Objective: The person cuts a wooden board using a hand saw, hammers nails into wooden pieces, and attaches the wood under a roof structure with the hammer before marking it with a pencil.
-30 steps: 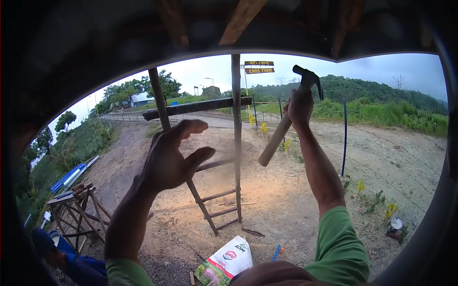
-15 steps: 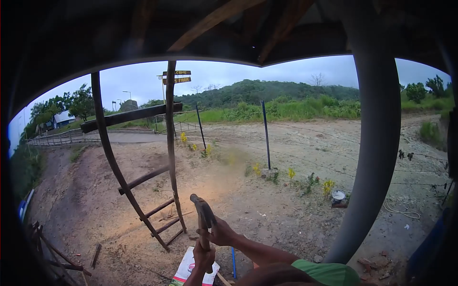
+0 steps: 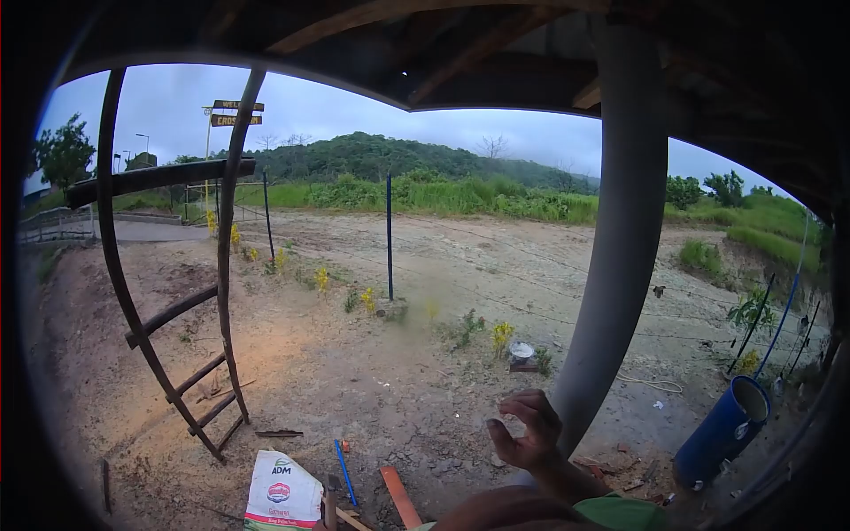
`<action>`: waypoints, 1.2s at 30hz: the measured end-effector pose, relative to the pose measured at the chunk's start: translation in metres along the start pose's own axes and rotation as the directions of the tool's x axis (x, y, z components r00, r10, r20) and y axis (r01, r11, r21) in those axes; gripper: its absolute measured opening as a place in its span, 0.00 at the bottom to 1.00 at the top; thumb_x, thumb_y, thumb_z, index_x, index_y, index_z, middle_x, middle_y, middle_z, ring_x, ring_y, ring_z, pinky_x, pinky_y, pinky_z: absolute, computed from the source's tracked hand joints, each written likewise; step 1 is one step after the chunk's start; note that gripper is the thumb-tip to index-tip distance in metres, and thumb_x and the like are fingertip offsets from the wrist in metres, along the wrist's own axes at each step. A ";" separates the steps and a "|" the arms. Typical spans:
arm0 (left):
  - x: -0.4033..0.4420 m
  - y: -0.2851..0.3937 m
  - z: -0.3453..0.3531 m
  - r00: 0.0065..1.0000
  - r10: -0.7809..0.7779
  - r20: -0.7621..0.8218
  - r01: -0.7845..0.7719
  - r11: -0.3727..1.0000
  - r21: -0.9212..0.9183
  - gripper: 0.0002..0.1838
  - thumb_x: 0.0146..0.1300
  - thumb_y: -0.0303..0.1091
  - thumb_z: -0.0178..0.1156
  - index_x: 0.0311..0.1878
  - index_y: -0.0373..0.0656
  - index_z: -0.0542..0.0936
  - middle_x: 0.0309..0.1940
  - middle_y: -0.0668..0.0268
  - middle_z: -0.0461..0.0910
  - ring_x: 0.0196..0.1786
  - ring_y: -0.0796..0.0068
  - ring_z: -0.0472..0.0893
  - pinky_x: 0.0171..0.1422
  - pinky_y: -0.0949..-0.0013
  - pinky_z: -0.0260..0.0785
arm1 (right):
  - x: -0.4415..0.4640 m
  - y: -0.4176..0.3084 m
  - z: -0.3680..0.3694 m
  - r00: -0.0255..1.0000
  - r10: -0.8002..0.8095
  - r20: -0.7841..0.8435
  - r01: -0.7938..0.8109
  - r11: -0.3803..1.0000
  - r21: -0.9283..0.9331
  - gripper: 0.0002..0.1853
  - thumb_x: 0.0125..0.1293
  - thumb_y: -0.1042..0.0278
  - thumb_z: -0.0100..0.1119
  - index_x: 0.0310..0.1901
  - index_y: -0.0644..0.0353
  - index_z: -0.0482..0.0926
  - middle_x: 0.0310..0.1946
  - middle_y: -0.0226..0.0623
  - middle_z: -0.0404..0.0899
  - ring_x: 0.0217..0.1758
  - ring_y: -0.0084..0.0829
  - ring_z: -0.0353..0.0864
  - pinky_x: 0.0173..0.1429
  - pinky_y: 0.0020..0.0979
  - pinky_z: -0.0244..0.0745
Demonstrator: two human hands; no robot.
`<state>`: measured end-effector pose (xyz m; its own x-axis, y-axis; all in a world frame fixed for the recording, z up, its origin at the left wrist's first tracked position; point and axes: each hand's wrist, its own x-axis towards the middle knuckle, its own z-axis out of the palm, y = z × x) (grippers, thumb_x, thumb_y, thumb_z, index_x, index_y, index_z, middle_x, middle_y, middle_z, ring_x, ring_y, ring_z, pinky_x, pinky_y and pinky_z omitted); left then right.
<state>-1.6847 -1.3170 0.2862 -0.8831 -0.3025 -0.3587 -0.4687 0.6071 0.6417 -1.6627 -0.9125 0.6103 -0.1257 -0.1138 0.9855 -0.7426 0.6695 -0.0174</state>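
Observation:
My right hand (image 3: 531, 431) is raised in front of the grey post, its fingers loosely curled and its thumb apart from them. Nothing shows between them. The hammer (image 3: 332, 497) is at the bottom edge beside a white printed sack (image 3: 283, 492), its lower part cut off by the frame. My left hand is out of sight below. A blue rod (image 3: 344, 472) and a reddish-brown board (image 3: 401, 497) lie on the ground to the right of the hammer.
A wooden ladder (image 3: 228, 265) stands upright at the left. The thick grey post (image 3: 611, 257) rises right of centre under a dark timber roof (image 3: 496, 66). At the right is a blue barrel (image 3: 722, 435). A white bucket (image 3: 521, 351) stands near wire-fence posts.
My right hand has let go of the hammer and moved right. The hammer has dropped to the bottom edge, and my left hand has left the view. The camera has turned right.

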 end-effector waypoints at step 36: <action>0.070 0.143 0.143 0.814 0.233 0.533 -0.320 0.944 0.077 0.30 0.48 0.36 0.73 0.55 0.37 0.74 0.41 0.52 0.82 0.44 0.60 0.82 0.45 0.62 0.74 | 0.036 0.046 -0.052 0.992 -0.060 -0.110 -0.043 0.663 -0.747 0.24 0.54 0.70 0.64 0.54 0.61 0.72 0.58 0.48 0.59 0.64 0.45 0.60 0.63 0.46 0.64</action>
<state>-1.8107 -1.1464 0.2564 -0.8149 0.2864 -0.5038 -0.1581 0.7265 0.6688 -1.6671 -0.8470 0.6534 -0.0074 -0.0724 0.9974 0.0043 0.9974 0.0724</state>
